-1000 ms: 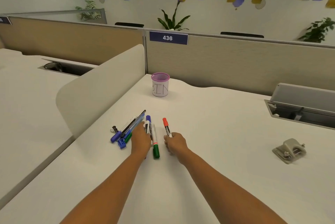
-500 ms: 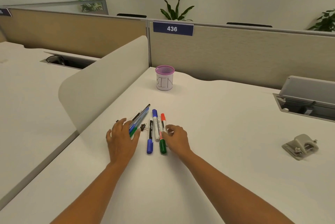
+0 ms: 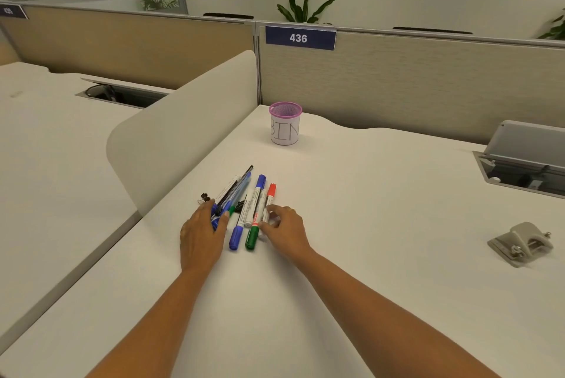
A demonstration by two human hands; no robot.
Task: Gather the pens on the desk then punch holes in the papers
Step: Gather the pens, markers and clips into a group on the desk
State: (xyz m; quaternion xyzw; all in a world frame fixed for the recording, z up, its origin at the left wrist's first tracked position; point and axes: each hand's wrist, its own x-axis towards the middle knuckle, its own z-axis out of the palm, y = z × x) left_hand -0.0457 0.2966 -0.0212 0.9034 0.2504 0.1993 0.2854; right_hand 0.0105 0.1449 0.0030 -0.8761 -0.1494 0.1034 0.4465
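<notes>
Hands point(image 3: 200, 235) point(image 3: 286, 230) flanking pens point(image 3: 249, 209), pink cup point(image 3: 285, 128) beyond

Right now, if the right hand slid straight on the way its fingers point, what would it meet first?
The red-capped marker. The right hand seems to touch it with its fingertips, though contact is hard to confirm.

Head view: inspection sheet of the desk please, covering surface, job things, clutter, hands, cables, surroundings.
Surface: white desk, smooth.
Job's things: pens lying bunched between the hands; hole punch to the right, apart; papers: nothing seen.
Clutter: binder clips among the pens; mesh cup marked BIN at the back.
Hands: left hand flat on the leftmost pens; right hand touching the red-capped marker.
Cables: nothing seen; open hatch at right.
Surroundings: partition with sign 436, plant behind.
</notes>
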